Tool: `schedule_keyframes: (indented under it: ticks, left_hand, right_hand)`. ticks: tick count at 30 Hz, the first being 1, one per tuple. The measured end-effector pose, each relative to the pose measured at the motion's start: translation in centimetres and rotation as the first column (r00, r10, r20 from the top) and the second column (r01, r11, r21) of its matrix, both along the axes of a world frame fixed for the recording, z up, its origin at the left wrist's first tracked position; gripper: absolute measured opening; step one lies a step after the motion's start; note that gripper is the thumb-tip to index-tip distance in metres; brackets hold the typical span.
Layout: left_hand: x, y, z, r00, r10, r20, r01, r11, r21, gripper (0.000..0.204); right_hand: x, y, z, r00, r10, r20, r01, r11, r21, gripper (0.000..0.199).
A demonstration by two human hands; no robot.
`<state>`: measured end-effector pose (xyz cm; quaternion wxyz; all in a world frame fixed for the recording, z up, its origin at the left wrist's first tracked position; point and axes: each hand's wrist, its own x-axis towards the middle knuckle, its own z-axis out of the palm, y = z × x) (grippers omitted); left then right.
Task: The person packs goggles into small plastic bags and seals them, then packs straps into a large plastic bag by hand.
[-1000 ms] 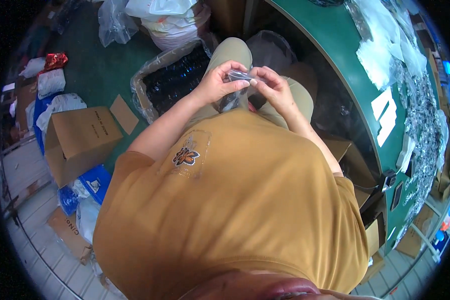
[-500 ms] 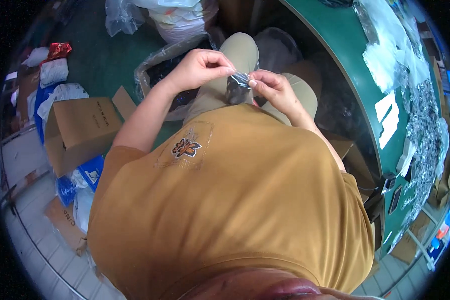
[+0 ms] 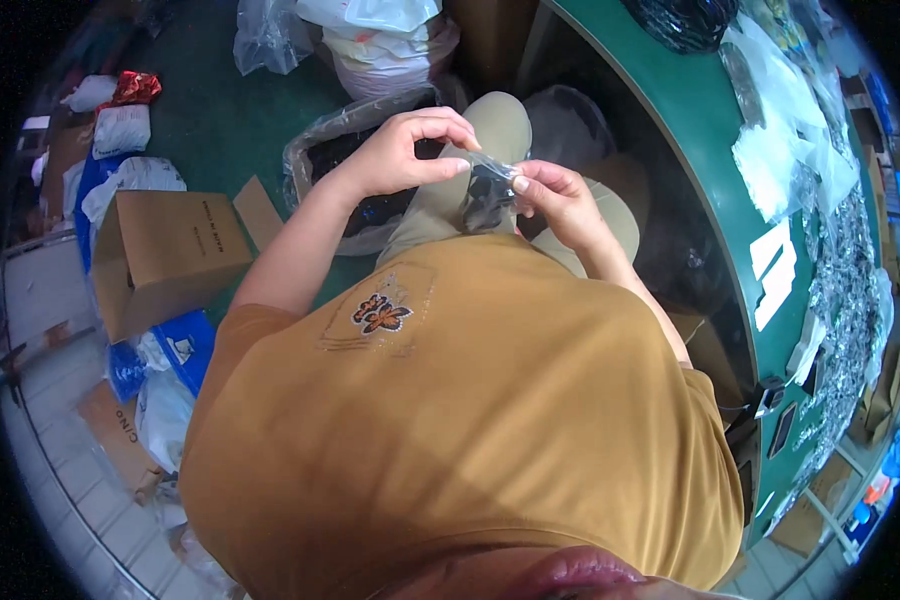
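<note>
Head view: we saw both hands meeting over the lap, working at a small clear bag (image 3: 490,212) held above the beige trousers (image 3: 498,120). Something dark showed through the film, though we could not tell what it was. Our right hand (image 3: 516,180) pinched the right edge of the bag, thumb and forefinger pressed together on the plastic. Our left hand (image 3: 467,156) was at the upper left edge, its thumb and forefinger visibly apart beside the film; we could not tell whether any of its fingers gripped it.

Just beyond our left forearm stood a plastic-lined container (image 3: 300,150), partly hidden by the arm, with dark, shiny contents. On the far side sat a bulky white sack (image 3: 390,60), with a crumpled clear bag (image 3: 270,38) to its left. Well to the left, an open cardboard box (image 3: 185,240) lay near a blue piece (image 3: 187,352), and a red packet (image 3: 137,88) lay farther off, just beyond a white packet (image 3: 122,130).

On our right curved a green tabletop (image 3: 675,110). It carried a black plastic bag (image 3: 680,22) at the far end, white plastic sheets (image 3: 770,160), white paper pieces (image 3: 773,275), a long heap of glossy clear packaging (image 3: 840,280) and, nearer, a flat dark device (image 3: 783,430).
</note>
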<state>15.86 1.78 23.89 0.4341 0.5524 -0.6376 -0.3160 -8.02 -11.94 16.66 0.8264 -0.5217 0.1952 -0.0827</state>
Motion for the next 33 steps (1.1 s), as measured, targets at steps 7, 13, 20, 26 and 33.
schedule_keyframes:
  ticks: [7,13,20,26,33]
  left_hand:
    - [0.7,-0.3,-0.4,0.999,-0.038,-0.034,0.040,0.998,0.039,0.008]
    - [0.9,-0.4,-0.4,0.993,-0.105,-0.054,0.110,0.989,0.097,0.005]
    - [-1.3,-0.8,-2.0,0.866,-0.075,-0.494,0.218,0.946,0.239,0.026]
    - [-1.9,-0.6,-6.4,0.906,0.149,-0.396,0.017,0.922,0.387,0.019]
    - [-2.0,-0.7,-8.5,0.912,0.162,-0.376,-0.017,0.933,0.360,0.021]
  right_hand:
    - [0.5,-0.2,-0.3,0.999,0.043,-0.024,-0.044,0.997,-0.057,0.025]
    - [0.7,-0.2,-0.2,1.000,0.018,0.003,-0.018,0.996,-0.082,0.028]
    - [2.0,1.0,1.0,0.996,0.044,0.081,-0.049,0.997,0.065,0.024]
    - [1.8,1.1,-0.1,0.989,-0.134,0.062,0.148,0.904,-0.402,0.016]
    - [1.6,-0.5,-0.4,0.993,-0.083,0.084,0.118,0.764,-0.634,0.015]
